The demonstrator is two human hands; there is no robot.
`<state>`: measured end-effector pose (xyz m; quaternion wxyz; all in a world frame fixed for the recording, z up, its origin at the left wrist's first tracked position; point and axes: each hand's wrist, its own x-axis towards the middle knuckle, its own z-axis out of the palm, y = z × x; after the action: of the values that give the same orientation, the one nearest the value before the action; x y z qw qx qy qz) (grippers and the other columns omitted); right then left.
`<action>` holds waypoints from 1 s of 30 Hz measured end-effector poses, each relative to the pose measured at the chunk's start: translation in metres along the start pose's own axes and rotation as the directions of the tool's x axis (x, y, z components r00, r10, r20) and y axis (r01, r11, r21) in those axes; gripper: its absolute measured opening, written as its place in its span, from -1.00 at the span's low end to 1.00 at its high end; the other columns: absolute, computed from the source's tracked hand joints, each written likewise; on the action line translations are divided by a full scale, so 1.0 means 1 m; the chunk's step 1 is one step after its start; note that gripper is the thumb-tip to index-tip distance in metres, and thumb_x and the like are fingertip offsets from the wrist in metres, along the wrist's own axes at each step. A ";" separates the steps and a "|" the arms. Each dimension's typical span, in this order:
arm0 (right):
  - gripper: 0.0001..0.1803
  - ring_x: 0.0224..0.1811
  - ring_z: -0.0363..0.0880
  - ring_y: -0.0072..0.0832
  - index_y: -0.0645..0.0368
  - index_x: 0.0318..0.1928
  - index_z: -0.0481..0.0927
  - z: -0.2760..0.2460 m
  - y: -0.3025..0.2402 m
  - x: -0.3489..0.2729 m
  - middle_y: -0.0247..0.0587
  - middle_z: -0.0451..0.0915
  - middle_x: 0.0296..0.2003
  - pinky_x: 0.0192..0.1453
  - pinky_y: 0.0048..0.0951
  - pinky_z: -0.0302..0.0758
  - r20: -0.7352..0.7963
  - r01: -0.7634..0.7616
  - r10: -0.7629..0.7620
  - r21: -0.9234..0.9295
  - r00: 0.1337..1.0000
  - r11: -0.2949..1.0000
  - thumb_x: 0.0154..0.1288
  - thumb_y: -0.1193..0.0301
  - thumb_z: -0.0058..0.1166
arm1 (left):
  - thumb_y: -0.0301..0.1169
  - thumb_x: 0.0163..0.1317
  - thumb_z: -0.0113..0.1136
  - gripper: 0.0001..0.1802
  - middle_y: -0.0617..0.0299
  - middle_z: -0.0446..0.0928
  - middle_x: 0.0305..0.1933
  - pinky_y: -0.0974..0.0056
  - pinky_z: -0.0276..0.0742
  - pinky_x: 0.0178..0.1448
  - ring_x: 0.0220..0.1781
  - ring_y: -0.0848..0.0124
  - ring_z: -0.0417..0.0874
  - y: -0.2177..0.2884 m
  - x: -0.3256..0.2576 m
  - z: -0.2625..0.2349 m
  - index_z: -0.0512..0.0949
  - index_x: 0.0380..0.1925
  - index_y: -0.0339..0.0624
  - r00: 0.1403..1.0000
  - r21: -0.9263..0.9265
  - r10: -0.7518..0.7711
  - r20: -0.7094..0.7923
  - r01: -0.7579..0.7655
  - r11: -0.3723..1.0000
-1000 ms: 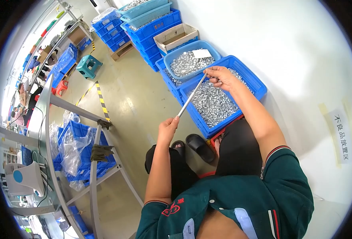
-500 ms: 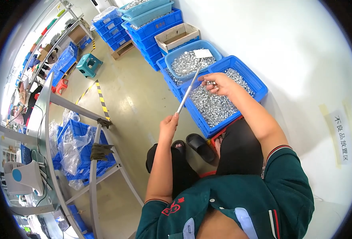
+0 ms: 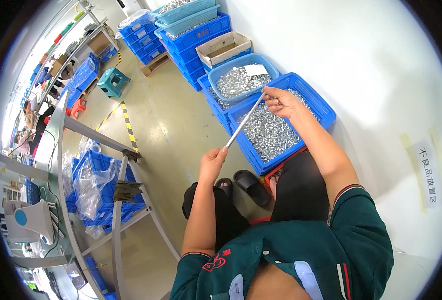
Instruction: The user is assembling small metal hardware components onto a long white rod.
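Observation:
A slim silvery metal rod slants up and to the right between my hands. My left hand is closed round its near end, with the thumb along the top. At the far end, the fingertips of my right hand pinch the rod's tip; whether a small part is also between them I cannot make out. Under my right hand stands a blue plastic basket full of small silvery metal pieces. Just beyond it, a lighter blue tub holds more such pieces, with a white card on top.
Farther along the wall are a cardboard box and stacked blue crates. At left, a metal-framed bench stands by a crate with plastic bags. A green stool is farther off. A black slipper lies below my hands.
My right hand has come onto the rod's far tip, which stood free of the fingers before. The rod's far end has swung a little right and lower.

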<state>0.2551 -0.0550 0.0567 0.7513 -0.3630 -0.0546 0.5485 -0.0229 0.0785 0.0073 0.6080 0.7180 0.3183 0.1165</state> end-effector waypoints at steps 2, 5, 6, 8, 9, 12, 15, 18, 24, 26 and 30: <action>-0.84 -0.72 0.17 -0.78 0.20 -0.41 0.41 0.004 0.001 -0.001 -0.37 0.37 -0.60 -0.78 -0.80 0.02 0.019 0.004 -0.003 -0.028 1.000 1.000 0.10 0.44 0.14 | -0.09 0.14 0.10 -0.55 0.43 0.22 -0.74 0.43 0.07 -0.60 -0.66 0.63 0.18 -0.003 0.001 -0.001 0.41 -0.72 -0.23 1.000 0.001 -0.010 -0.005 0.010 1.000; -0.83 -0.73 0.14 -0.79 0.19 -0.38 0.44 0.010 -0.001 -0.004 -0.43 0.36 -0.60 -0.77 -0.79 0.02 -0.001 0.085 -0.087 -0.211 0.996 0.974 0.08 0.44 0.16 | -0.09 0.14 0.10 -0.55 0.43 0.22 -0.74 0.43 0.07 -0.60 -0.66 0.63 0.17 -0.004 0.003 -0.002 0.41 -0.71 -0.23 1.000 0.012 -0.019 0.003 0.019 1.000; -0.83 -0.73 0.12 -0.79 0.19 -0.36 0.45 0.011 -0.003 -0.005 -0.45 0.36 -0.59 -0.76 -0.79 0.01 -0.023 0.150 -0.169 -0.364 0.985 0.919 0.07 0.44 0.16 | -0.08 0.14 0.10 -0.55 0.43 0.22 -0.74 0.43 0.07 -0.60 -0.66 0.63 0.17 -0.004 0.003 -0.003 0.40 -0.71 -0.23 1.000 0.024 -0.017 0.011 0.017 1.000; -0.83 -0.73 0.11 -0.80 0.19 -0.36 0.45 0.018 -0.007 -0.009 -0.46 0.36 -0.59 -0.75 -0.78 -0.01 -0.016 0.152 -0.182 -0.474 0.983 0.867 0.07 0.44 0.17 | -0.08 0.14 0.10 -0.55 0.43 0.22 -0.73 0.43 0.07 -0.59 -0.66 0.63 0.17 -0.007 0.003 -0.005 0.40 -0.71 -0.23 1.000 0.025 -0.016 0.012 0.016 1.000; -0.83 -0.73 0.10 -0.80 0.18 -0.36 0.46 0.021 -0.009 -0.011 -0.48 0.37 -0.59 -0.74 -0.77 -0.02 -0.007 0.155 -0.194 -0.578 0.981 0.801 0.07 0.43 0.17 | -0.08 0.14 0.10 -0.54 0.43 0.23 -0.73 0.43 0.07 -0.59 -0.66 0.63 0.17 -0.008 0.003 -0.006 0.40 -0.71 -0.23 1.000 0.024 -0.013 0.013 0.012 1.000; -0.83 -0.77 0.04 -0.80 0.19 -0.40 0.47 0.024 0.001 -0.011 -0.52 0.30 -0.68 -0.75 -0.74 -0.09 0.048 0.027 -0.001 -0.553 0.999 0.833 0.08 0.39 0.17 | -0.08 0.14 0.10 -0.54 0.43 0.22 -0.73 0.44 0.06 -0.59 -0.66 0.63 0.16 0.004 -0.001 -0.001 0.39 -0.72 -0.22 0.998 -0.051 -0.028 0.058 0.031 0.998; -0.82 -0.76 0.02 -0.79 0.19 -0.37 0.48 0.028 0.021 -0.002 -0.51 0.28 -0.68 -0.76 -0.74 -0.09 0.033 -0.056 0.097 -0.615 0.995 0.787 0.11 0.37 0.15 | -0.09 0.15 0.09 -0.55 0.43 0.22 -0.72 0.44 0.05 -0.59 -0.66 0.64 0.15 0.008 0.000 0.005 0.38 -0.72 -0.20 0.999 -0.029 -0.033 0.010 0.033 0.999; -0.82 -0.70 0.10 -0.76 0.24 -0.27 0.49 0.040 0.027 -0.003 -0.40 0.34 -0.54 -0.76 -0.77 -0.05 0.028 -0.132 0.173 -0.530 0.984 0.838 0.16 0.39 0.07 | -0.10 0.16 0.08 -0.56 0.43 0.22 -0.72 0.45 0.05 -0.60 -0.66 0.64 0.15 0.003 0.004 0.001 0.38 -0.73 -0.19 0.995 -0.087 -0.089 -0.032 0.086 0.992; -0.84 -0.70 0.15 -0.75 0.30 -0.25 0.44 0.018 0.011 -0.005 -0.26 0.39 -0.47 -0.79 -0.79 0.03 -0.047 -0.084 0.073 -0.311 0.996 0.947 0.19 0.46 -0.04 | -0.12 0.16 0.08 -0.56 0.43 0.21 -0.73 0.44 0.06 -0.59 -0.66 0.63 0.17 0.008 0.002 0.000 0.35 -0.75 -0.18 0.996 -0.094 -0.080 -0.042 0.076 0.993; -0.86 -0.72 0.14 -0.76 0.27 -0.30 0.43 0.013 0.009 -0.002 -0.26 0.40 -0.48 -0.79 -0.79 0.02 -0.052 -0.055 0.043 -0.265 0.998 0.963 0.20 0.43 -0.02 | -0.13 0.16 0.08 -0.56 0.43 0.21 -0.73 0.44 0.06 -0.59 -0.66 0.63 0.17 0.004 0.003 0.000 0.36 -0.75 -0.18 0.997 -0.081 -0.069 -0.041 0.066 0.995; -0.77 -0.76 0.12 -0.76 0.18 -0.39 0.41 0.001 0.004 0.001 -0.32 0.39 -0.55 -0.79 -0.78 0.01 -0.048 -0.043 0.035 -0.180 0.998 0.983 0.16 0.29 0.09 | -0.13 0.15 0.09 -0.56 0.43 0.23 -0.72 0.43 0.07 -0.59 -0.65 0.63 0.18 0.000 0.004 0.000 0.36 -0.75 -0.19 0.999 -0.023 -0.035 -0.033 0.034 0.999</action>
<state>0.2517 -0.0532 0.0548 0.7053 -0.4428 -0.0803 0.5478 -0.0196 0.0810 0.0066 0.6125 0.7036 0.3393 0.1214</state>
